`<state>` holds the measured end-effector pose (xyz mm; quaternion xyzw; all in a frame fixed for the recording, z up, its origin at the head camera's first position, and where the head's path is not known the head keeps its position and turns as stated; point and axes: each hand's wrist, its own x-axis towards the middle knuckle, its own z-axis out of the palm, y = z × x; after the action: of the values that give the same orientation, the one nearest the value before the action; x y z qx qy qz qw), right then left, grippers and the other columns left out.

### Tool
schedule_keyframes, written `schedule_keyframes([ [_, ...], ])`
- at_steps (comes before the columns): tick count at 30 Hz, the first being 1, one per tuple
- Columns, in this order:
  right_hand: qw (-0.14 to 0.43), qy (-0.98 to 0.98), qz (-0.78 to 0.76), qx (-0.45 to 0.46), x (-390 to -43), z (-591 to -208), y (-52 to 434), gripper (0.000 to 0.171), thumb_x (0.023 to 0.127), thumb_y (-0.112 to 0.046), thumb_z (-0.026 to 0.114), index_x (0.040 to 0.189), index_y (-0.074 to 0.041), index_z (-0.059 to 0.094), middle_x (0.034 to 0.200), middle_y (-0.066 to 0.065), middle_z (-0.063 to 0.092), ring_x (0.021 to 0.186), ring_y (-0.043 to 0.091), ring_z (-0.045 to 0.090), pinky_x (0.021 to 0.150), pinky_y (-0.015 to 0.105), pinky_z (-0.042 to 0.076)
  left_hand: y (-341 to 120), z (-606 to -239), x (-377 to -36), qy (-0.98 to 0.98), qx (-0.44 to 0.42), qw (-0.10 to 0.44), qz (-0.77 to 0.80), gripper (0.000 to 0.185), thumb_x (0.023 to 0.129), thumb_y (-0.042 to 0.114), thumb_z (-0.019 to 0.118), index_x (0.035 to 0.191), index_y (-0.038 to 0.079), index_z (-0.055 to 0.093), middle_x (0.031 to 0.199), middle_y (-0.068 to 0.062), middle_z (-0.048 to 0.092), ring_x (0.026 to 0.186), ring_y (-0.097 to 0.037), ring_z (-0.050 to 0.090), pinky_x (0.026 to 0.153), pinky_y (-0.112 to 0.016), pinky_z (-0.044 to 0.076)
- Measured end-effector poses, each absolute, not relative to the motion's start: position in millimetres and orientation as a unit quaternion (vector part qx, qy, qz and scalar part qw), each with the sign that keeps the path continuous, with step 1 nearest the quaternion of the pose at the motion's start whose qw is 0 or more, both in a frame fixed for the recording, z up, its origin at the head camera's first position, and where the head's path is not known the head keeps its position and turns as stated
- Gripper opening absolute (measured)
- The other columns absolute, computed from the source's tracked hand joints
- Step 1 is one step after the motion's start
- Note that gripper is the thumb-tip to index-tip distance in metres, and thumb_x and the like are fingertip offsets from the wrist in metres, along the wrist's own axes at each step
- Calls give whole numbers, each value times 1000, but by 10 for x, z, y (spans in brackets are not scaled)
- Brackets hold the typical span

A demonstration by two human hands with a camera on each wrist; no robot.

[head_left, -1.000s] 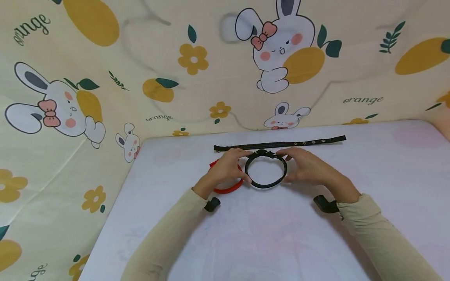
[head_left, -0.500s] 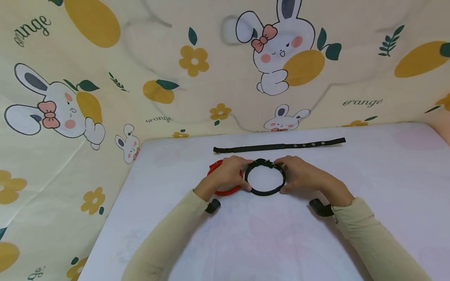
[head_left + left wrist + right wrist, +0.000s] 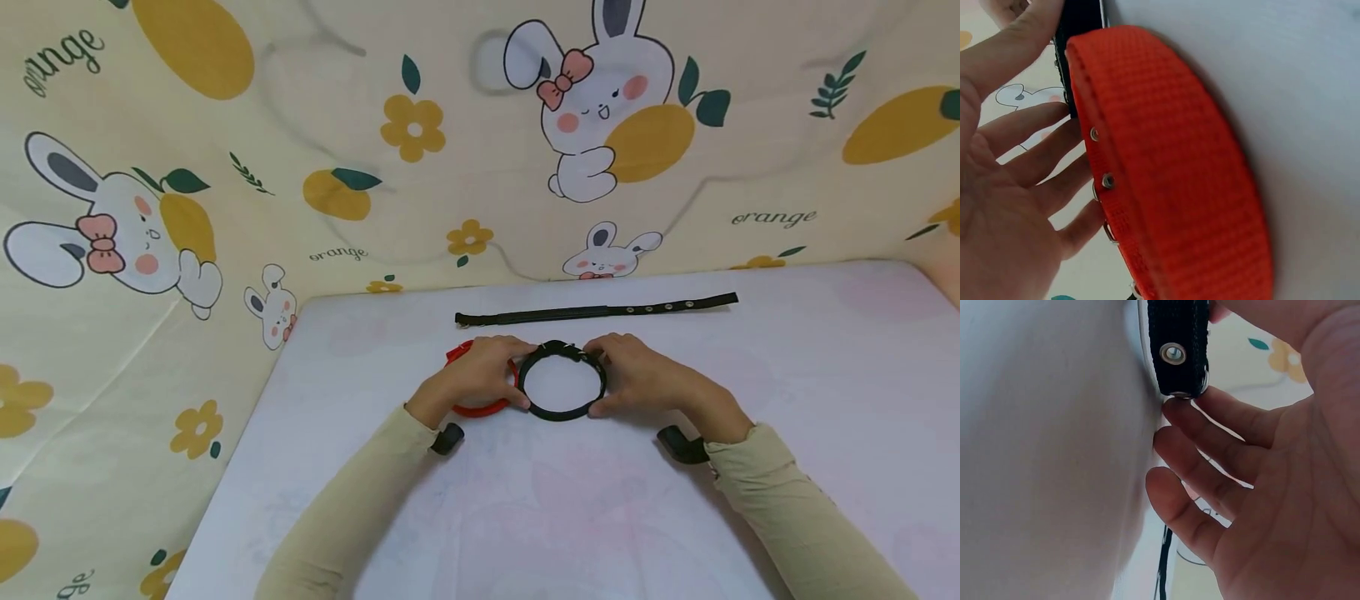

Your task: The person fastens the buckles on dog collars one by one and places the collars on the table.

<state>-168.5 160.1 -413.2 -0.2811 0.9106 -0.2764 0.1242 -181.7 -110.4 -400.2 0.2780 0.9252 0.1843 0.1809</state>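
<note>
A black buckled collar (image 3: 558, 415) forms a round loop on the white table, its buckle on the far side. My left hand (image 3: 480, 372) holds the loop's left side with thumb and fingertips. On its right side, my right hand (image 3: 647, 379) grips it the same way. A red collar (image 3: 480, 410), also looped, stands just left of the black one, partly hidden by my left hand. In the left wrist view the red collar (image 3: 1185, 169) fills the front, with metal eyelets showing. An eyelet shows on the black collar (image 3: 1179, 347) in the right wrist view.
Behind the loops, a long black strap (image 3: 585, 313) with several eyelets lies stretched out flat. A patterned cloth backdrop (image 3: 420, 200) with rabbits and oranges rises at the table's back and left edges. The white table (image 3: 555, 517) extends toward the person.
Both hands have brought the black collar down and a little toward the person, then slightly left, closer beside the red collar. The flat black strap stays where it was.
</note>
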Motion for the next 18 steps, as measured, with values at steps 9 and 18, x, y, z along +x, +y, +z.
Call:
schedule_keyframes([
  [9, 131, 910, -279, -277, -1658, -4133, 1571, 82, 69, -37, 91, 129, 2, 52, 120, 14, 61, 116, 32, 51, 101, 51, 43, -1199, -4004, -1830, 921, 303, 180, 165, 80, 80, 32, 84, 149, 16, 47, 148, -2, 53, 135, -19, 49, 115, -42, 38],
  [18, 140, 911, -287, -263, -1685, -4101, 1632, 94, 70, -41, 90, 141, 1, 45, 130, 17, 59, 121, 34, 51, 103, 54, 42, -1296, -3970, -1802, 916, 302, 175, 199, 78, 80, 28, 85, 148, 17, 48, 149, 1, 53, 138, -18, 48, 116, -38, 39],
])
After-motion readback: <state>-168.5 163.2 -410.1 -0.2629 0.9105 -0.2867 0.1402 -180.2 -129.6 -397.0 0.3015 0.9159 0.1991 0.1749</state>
